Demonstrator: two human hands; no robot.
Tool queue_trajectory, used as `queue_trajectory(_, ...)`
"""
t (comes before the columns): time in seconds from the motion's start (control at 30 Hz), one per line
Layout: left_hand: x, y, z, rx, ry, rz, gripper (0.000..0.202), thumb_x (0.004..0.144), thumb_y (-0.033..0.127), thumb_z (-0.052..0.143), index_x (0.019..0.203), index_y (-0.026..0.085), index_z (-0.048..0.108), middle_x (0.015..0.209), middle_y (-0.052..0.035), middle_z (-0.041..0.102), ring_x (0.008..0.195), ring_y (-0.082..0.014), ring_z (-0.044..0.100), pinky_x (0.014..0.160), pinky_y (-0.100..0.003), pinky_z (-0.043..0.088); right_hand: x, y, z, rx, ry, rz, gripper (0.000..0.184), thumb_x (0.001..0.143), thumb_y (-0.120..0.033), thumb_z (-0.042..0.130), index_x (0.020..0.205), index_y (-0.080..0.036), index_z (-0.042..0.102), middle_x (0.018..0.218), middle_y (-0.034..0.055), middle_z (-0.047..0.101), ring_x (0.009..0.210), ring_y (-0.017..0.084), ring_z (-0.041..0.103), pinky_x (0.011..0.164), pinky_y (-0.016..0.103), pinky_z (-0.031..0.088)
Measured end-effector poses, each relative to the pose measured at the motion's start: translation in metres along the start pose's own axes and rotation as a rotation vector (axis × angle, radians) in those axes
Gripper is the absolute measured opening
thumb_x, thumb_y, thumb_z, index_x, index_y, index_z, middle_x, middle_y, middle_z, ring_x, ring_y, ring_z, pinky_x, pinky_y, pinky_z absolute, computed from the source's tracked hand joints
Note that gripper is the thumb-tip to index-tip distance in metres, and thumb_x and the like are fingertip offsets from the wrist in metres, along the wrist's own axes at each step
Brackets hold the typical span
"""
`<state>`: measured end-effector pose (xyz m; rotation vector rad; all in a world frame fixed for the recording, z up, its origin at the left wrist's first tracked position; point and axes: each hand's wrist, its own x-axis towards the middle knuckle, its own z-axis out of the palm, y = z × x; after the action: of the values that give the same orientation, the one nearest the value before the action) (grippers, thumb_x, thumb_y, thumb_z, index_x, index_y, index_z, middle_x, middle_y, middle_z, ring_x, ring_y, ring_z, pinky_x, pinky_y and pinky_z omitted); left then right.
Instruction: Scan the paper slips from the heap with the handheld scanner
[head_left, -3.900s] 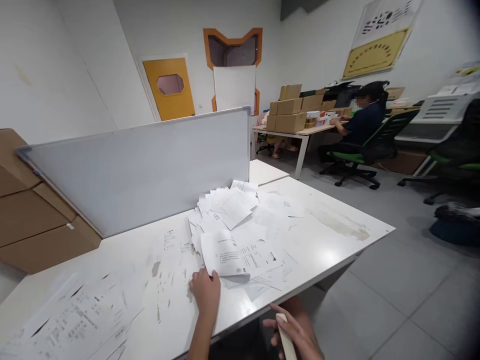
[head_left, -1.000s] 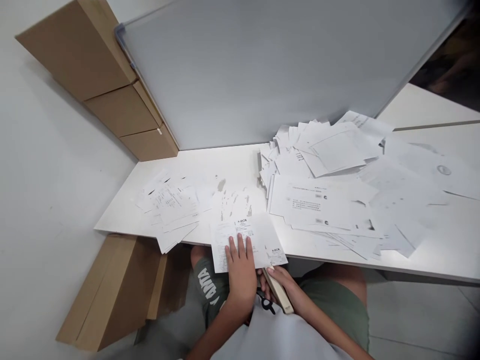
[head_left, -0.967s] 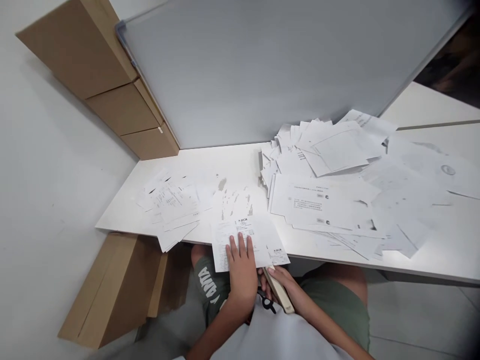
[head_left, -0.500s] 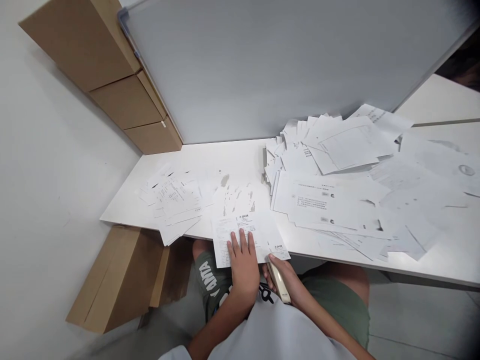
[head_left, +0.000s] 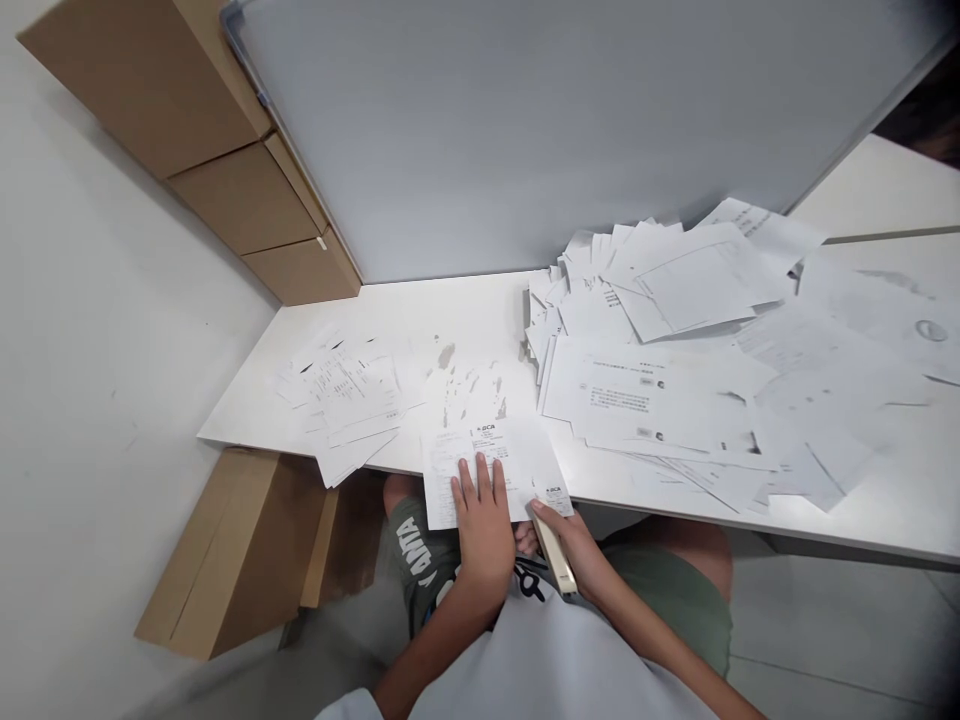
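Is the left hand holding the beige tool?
No, the left hand lies flat on a receipt sheet, while the right hand grips the beige tool.

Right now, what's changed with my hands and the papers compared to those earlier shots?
Your left hand moved from the pile's edge onto a BCA sheet, pressing it flat at the front of the desk. Your right hand rose to that sheet's corner, still gripping the cream strip. The pile stayed as it was.

Rectangular paper receipt (head_left: 442,475) on flat laminate desk (head_left: 480,310), between loose paper receipts (head_left: 341,390) at left and heaped paper documents (head_left: 652,385) at right; flat partition board (head_left: 487,130) behind.
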<state>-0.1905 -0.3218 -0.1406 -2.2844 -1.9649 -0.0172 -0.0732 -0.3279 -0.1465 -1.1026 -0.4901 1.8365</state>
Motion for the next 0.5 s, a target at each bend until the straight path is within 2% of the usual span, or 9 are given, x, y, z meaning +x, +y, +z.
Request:
queue_trajectory(0.17,-0.001,-0.001,0.0,-0.031,0.026,0.022,0.076,0.078,0.01,0.052,0.148,0.016,0.023,0.155,-0.0099,0.01,0.141,-0.0363,0.003,0.113,-0.056,0.028,0.001,0.007,-0.004,0.021,0.055,-0.032,0.042,0.061,-0.049,0.08,0.078,-0.014,0.062,0.061,0.0067,0.067,0.052,0.021,0.063,0.049,0.03,0.053)
queue_trajectory(0.33,0.0,0.001,-0.001,-0.026,0.044,0.001,0.076,0.074,0.006,0.05,0.146,0.014,0.029,0.154,-0.0119,0.017,0.14,-0.039,0.012,0.111,-0.058,0.03,-0.005,0.002,-0.007,-0.012,-0.021,-0.033,0.042,0.068,-0.054,0.073,0.071,-0.013,0.064,0.066,0.0103,0.069,0.064,0.023,0.068,0.06,0.031,0.056)
queue_trajectory(0.43,-0.002,-0.006,0.0,-0.097,0.149,0.075,0.075,0.07,0.001,0.048,0.143,0.011,0.035,0.15,-0.0141,0.029,0.138,-0.0392,0.023,0.108,-0.056,0.036,-0.008,0.0,-0.006,-0.047,0.007,-0.041,0.049,0.069,-0.059,0.071,0.078,-0.012,0.066,0.069,0.0124,0.07,0.071,0.027,0.069,0.065,0.036,0.057)
queue_trajectory(0.5,0.001,-0.016,-0.002,-0.233,0.295,0.211,0.077,0.07,-0.002,0.043,0.144,0.013,0.033,0.141,-0.0121,0.045,0.134,-0.031,0.036,0.108,-0.047,0.04,-0.012,0.001,-0.005,-0.059,0.032,-0.058,0.059,0.064,-0.063,0.073,0.093,-0.012,0.065,0.078,0.0136,0.071,0.071,0.029,0.069,0.064,0.039,0.056)
